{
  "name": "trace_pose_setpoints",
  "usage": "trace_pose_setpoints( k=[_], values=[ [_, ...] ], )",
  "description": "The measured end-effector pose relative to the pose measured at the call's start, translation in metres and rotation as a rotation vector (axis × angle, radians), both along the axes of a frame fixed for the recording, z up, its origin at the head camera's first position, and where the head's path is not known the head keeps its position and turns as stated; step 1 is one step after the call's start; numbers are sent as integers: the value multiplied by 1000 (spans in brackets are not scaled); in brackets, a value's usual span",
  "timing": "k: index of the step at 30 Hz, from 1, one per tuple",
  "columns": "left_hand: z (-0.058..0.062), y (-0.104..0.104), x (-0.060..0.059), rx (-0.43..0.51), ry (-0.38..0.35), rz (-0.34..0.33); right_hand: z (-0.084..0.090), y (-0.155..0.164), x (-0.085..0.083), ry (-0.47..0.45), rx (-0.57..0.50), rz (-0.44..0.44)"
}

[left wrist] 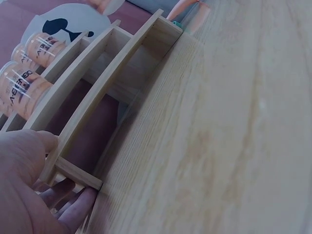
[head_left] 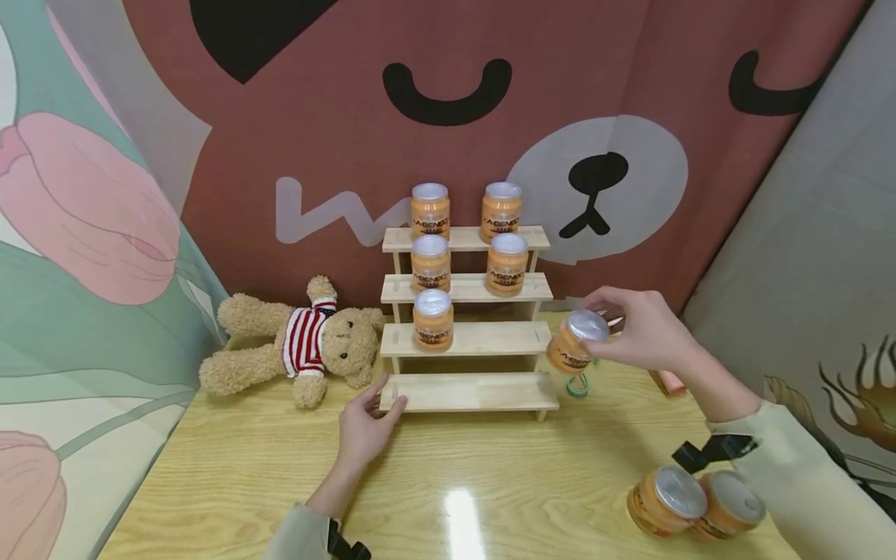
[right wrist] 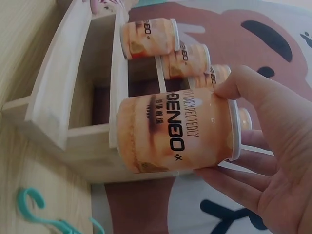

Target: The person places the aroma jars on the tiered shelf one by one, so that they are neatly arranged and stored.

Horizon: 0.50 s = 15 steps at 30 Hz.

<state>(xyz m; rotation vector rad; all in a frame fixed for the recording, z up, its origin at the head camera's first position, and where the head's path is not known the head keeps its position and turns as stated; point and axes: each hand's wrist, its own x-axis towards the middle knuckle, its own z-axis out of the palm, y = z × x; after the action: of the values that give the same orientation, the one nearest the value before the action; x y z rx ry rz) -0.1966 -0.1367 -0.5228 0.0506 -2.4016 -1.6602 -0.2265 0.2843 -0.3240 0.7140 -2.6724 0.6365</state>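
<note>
Right hand [head_left: 640,330] grasps an orange can [head_left: 574,344], wooden rack [head_left: 500,337] beside that grip. Left hand [head_left: 364,428] grips the lowest step [head_left: 476,392].

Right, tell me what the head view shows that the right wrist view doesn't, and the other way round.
Only the head view: the left hand gripping the near end of the lowest step, and two cans standing together on the table at the lower right.

Only the right wrist view: the small word "UNEXPECTEDLY", readable on the held can.

Both: the right hand holding that can beside the wooden stand, other cans on the steps, and a teal item on the table.
</note>
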Motion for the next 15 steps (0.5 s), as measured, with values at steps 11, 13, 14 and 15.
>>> trace_pose_setpoints(
  k=[11,13,14,15],
  values=[
    [-2,0,0,3,8,7,1,-35,-31,7,-50,47],
    [-2,0,-1,1,7,15,0,-42,-36,-4,-48,38],
    [-2,0,-1,2,7,18,0,-44,-38,-8,-49,33],
    [-2,0,-2,3,9,21,-1,-47,-40,-9,-50,26]
  ],
)
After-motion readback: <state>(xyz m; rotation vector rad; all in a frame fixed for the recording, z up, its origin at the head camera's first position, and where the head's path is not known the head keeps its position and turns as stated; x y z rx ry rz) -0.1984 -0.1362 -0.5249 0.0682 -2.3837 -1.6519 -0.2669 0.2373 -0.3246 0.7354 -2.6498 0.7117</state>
